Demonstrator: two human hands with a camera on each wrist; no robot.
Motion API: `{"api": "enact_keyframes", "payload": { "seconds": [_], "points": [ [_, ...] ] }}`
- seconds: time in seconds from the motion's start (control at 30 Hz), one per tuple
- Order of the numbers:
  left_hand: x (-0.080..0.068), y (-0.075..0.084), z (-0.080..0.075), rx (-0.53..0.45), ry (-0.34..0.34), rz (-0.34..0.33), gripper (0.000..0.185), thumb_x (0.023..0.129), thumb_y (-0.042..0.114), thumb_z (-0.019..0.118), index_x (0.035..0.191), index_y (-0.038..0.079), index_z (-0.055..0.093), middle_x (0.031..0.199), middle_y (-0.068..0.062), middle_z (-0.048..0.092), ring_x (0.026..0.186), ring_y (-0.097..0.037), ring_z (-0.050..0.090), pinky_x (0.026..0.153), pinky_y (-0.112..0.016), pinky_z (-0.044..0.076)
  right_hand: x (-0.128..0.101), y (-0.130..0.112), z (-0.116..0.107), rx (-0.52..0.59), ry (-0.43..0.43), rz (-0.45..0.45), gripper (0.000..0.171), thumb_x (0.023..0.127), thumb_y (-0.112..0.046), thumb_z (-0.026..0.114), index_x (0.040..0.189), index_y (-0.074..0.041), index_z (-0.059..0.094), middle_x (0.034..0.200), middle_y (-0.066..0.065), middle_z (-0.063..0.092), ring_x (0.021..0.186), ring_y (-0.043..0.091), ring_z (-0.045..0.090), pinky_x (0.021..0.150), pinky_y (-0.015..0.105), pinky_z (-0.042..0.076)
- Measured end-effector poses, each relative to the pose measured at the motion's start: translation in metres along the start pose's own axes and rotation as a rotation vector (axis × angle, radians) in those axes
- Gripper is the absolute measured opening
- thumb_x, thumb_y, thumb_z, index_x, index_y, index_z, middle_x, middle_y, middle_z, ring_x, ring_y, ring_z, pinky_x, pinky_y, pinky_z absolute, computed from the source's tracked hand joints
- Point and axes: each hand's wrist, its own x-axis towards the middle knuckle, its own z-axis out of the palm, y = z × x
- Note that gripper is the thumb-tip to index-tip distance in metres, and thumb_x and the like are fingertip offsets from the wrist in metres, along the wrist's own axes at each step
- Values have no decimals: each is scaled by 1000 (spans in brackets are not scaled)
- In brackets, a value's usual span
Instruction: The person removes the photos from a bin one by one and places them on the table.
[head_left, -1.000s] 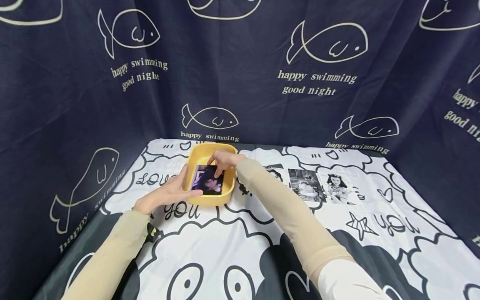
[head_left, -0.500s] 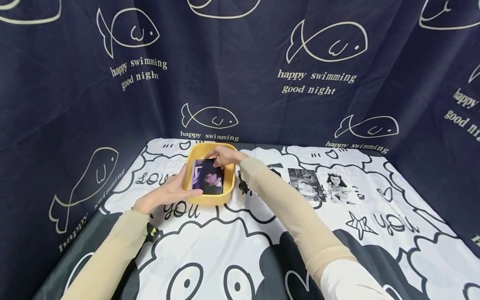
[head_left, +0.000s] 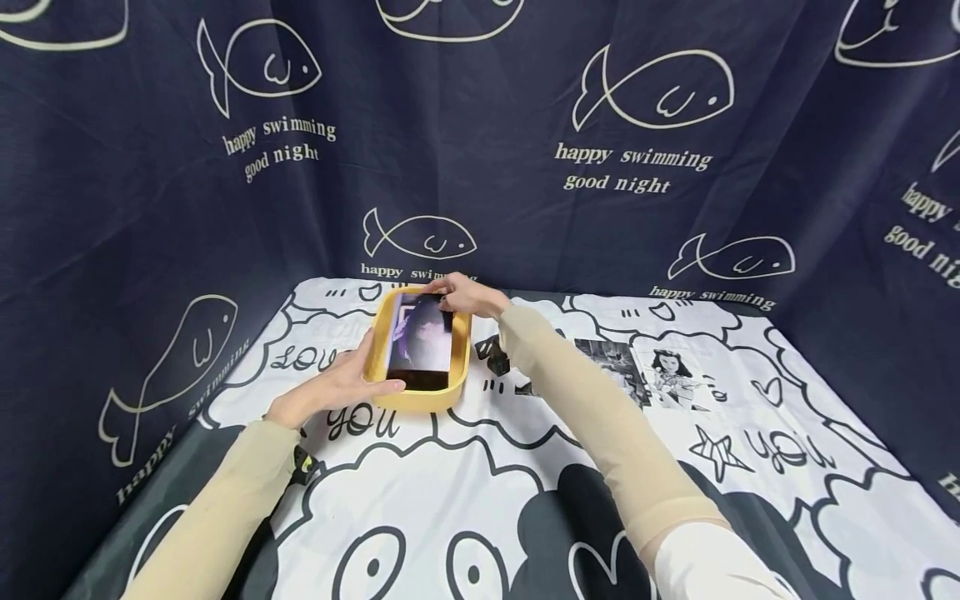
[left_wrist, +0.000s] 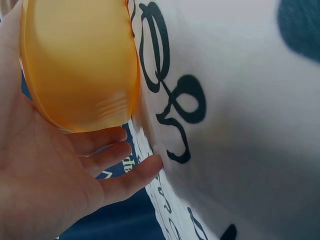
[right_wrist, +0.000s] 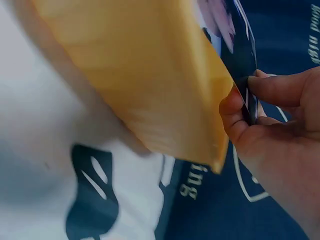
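Dark blue curtains [head_left: 480, 167] printed with white fish enclose a table covered by a black-and-white cartoon cloth [head_left: 480, 500]. At the far left of the cloth a yellow tray [head_left: 459, 367] is seen, and a dark photo [head_left: 420, 340] is held tilted inside it. The photo's far edge is pinched between thumb and fingers of the right hand [head_left: 468, 293]. The tray's left side is cupped by the left hand [head_left: 330, 390], fingers gently curled round its wall. Further right, two black-and-white photos [head_left: 660, 375] are laid flat on the cloth.
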Motion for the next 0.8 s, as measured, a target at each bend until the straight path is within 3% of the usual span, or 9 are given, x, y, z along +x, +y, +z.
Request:
{"api": "enact_keyframes", "payload": {
  "seconds": [0.13,0.27,0.43,0.53,0.67,0.8],
  "points": [
    [0,0,-1,20,-1,-26,118,80,62,66,155,11,-10,159,-25,15,143,-47,20,115,-64,20,-7,0,-19,43,55,-19,54,83,15,44,133,-2,56,113,9,54,84,15,43,70,21,39],
    [0,-2,-1,38,-14,-40,120,80,64,64,154,8,-11,159,-27,12,144,-48,17,115,-64,18,-20,1,-40,54,80,-33,57,81,17,42,133,-1,55,92,5,45,76,13,41,70,24,38],
    [2,-5,0,35,-22,-44,120,80,65,64,154,11,-13,158,-27,18,143,-47,22,113,-65,22,-43,8,-65,41,84,-30,55,85,15,45,135,-4,55,81,2,39,75,13,40,73,25,39],
    [2,-5,1,20,-24,-41,120,79,65,65,155,13,-13,157,-27,21,142,-46,26,113,-65,23,-59,16,-80,49,82,-18,55,85,14,46,135,-6,55,85,2,45,79,14,44,78,25,43],
    [3,-5,2,8,-15,-23,119,79,63,67,155,15,-10,155,-27,27,140,-45,31,112,-64,26,-85,34,-100,64,78,19,55,86,14,45,137,-6,53,107,9,57,92,16,53,88,27,48],
    [3,-4,2,1,-1,5,116,79,60,69,156,16,-6,152,-27,33,137,-44,36,110,-64,29,-113,56,-120,42,84,49,55,86,13,45,138,-5,52,117,18,58,97,19,56,90,30,49]
  ]
}}
